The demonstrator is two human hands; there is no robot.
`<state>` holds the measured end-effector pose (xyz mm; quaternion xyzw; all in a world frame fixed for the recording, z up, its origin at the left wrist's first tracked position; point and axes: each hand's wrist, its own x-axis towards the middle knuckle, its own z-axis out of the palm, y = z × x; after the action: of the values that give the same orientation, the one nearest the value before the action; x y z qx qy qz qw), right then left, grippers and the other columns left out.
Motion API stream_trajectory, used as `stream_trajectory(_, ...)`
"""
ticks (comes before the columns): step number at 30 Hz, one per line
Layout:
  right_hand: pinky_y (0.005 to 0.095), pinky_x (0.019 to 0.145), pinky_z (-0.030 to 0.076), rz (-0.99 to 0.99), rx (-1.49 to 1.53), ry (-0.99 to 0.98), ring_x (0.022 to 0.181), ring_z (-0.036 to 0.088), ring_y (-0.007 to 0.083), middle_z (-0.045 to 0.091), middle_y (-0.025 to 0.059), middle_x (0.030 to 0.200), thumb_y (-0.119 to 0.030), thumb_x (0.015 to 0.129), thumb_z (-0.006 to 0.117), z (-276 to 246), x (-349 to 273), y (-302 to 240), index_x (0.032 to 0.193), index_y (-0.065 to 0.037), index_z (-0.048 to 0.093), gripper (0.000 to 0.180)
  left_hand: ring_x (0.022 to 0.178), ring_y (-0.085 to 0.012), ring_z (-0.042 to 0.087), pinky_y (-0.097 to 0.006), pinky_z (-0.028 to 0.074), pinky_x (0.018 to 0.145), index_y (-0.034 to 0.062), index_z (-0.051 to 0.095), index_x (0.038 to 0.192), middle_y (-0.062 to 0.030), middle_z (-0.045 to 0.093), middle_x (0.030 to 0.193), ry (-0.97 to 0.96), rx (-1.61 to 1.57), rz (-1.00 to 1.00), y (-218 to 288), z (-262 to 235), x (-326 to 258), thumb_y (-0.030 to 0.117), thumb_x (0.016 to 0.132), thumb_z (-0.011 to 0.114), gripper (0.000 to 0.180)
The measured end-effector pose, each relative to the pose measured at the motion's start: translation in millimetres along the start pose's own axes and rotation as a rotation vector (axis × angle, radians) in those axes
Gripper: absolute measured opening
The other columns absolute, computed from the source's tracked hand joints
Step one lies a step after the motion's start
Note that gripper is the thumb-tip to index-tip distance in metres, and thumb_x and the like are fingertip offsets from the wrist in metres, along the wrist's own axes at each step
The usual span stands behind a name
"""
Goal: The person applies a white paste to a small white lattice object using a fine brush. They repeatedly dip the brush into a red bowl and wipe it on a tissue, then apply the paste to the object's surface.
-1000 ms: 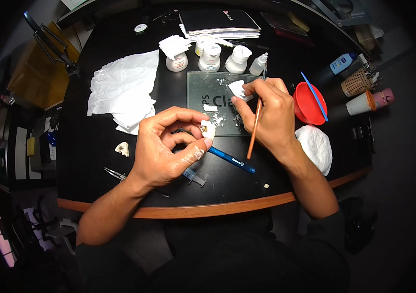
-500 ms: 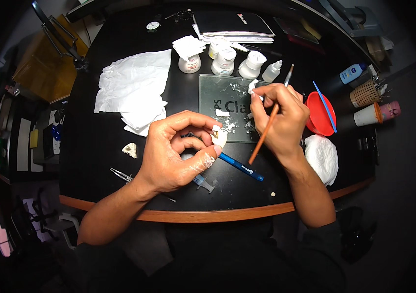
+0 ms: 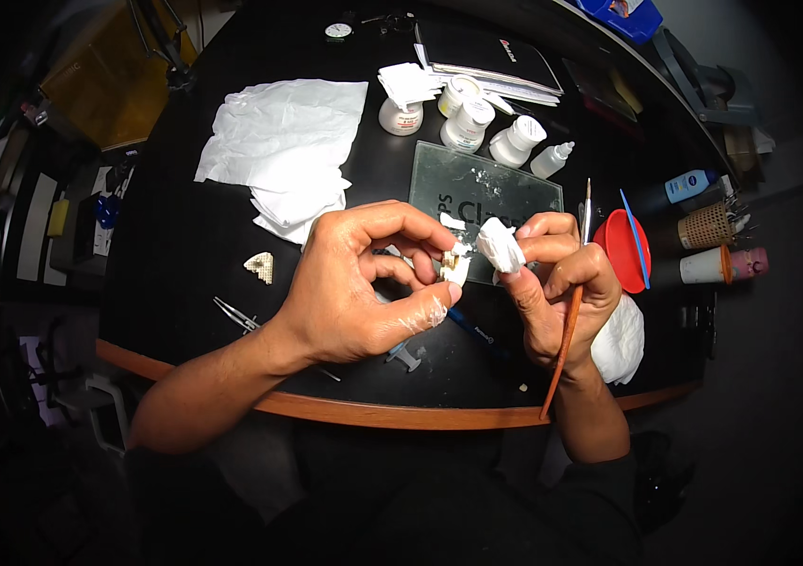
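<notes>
My left hand (image 3: 350, 283) is closed, thumb and fingertips pinching a small cream-white dental model piece (image 3: 456, 272) with a tan patch on its upper part. Close beside the piece, my right hand (image 3: 562, 283) grips a folded white tissue (image 3: 500, 247) between thumb and fingers. The same hand also keeps a brush (image 3: 568, 344) with an orange-brown handle, its bristles pointing up and away. White residue marks my left thumb. Beyond both hands lies a glass slab (image 3: 439, 168) with white powdery crumbs on it. A blue pen (image 3: 469, 326) is partly hidden under my hands.
White jars (image 3: 468, 125) and a dropper bottle (image 3: 552, 159) stand behind the slab. A red bowl (image 3: 617, 262) with a blue stick and a crumpled white cloth (image 3: 620, 344) are at right. Tissues (image 3: 284, 132), a cream block (image 3: 258, 267) and tweezers (image 3: 234, 312) lie left.
My right hand has turned and come down from over the slab, bringing the tissue close to the model piece. The brush has swung more upright. My head view has shifted slightly.
</notes>
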<state>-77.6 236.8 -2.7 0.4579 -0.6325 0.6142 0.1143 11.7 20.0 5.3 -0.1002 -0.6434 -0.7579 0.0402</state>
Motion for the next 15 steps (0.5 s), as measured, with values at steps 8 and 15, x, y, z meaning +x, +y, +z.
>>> stream_trajectory(8,0.0360,0.081,0.052,-0.117,-0.095,-0.079,0.091,0.065,0.0257,0.078,0.0129,0.091,0.005,0.082,0.080,-0.9,3.7,-6.4,0.077,-0.011,0.047,0.038,0.089,-0.0097,0.062,-0.020,0.060,0.076,-0.0116,0.068,0.111,-0.0143,0.064,0.107,0.009,0.039,0.013,-0.2,-0.7,0.4,-0.005,0.082,0.075,0.030)
stream_trajectory(15,0.0358,0.079,0.052,-0.203,-0.254,-0.119,0.087,0.066,0.0261,0.079,0.0091,0.088,0.004,0.079,0.081,-0.3,7.3,-13.5,0.075,-0.012,0.048,0.038,0.081,-0.0078,0.064,-0.023,0.062,0.071,-0.0068,0.072,0.104,-0.0094,0.066,0.098,0.057,0.024,0.014,-1.7,2.5,1.6,0.001,0.079,0.081,0.028)
